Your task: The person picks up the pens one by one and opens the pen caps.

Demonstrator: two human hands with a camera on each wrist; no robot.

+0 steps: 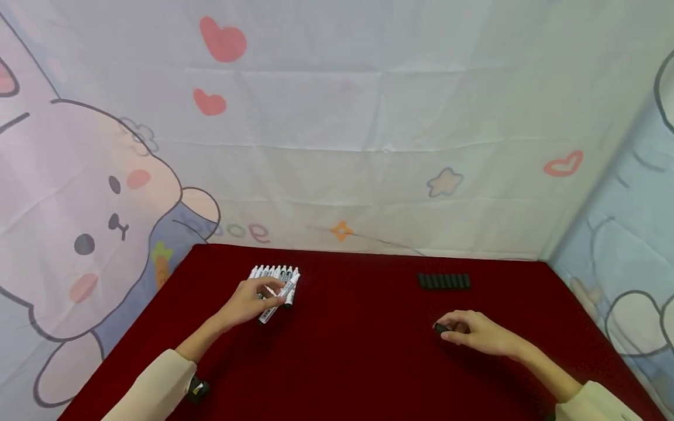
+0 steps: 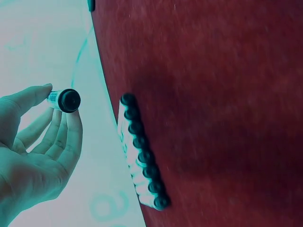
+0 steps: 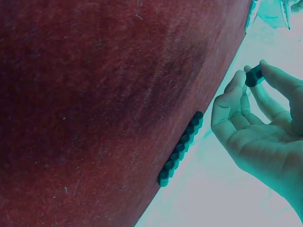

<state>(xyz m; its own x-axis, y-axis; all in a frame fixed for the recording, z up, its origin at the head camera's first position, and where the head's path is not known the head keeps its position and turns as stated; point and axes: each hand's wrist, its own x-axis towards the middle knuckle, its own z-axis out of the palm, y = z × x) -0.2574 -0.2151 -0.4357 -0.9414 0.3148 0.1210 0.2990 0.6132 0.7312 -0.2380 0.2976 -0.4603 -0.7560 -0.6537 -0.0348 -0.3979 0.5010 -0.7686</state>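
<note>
My left hand (image 1: 253, 299) pinches a white marker (image 1: 269, 313) between thumb and fingers. The marker slants, its black end toward me; in the left wrist view that round black end (image 2: 71, 100) faces the camera. Just beyond and below lies a row of white markers (image 2: 134, 156), side by side with black ends nearest. On the right, my right hand (image 1: 476, 332) holds a short black marker cap (image 1: 441, 328) between thumb and fingertips, raised over the table in the right wrist view. Farther back, several black caps (image 1: 444, 282) form a tight row.
A dark red cloth covers the table (image 1: 358, 351). Pale printed curtains (image 1: 342, 117) hang behind it and along both sides. A small black object (image 1: 197, 388) sits at my left sleeve.
</note>
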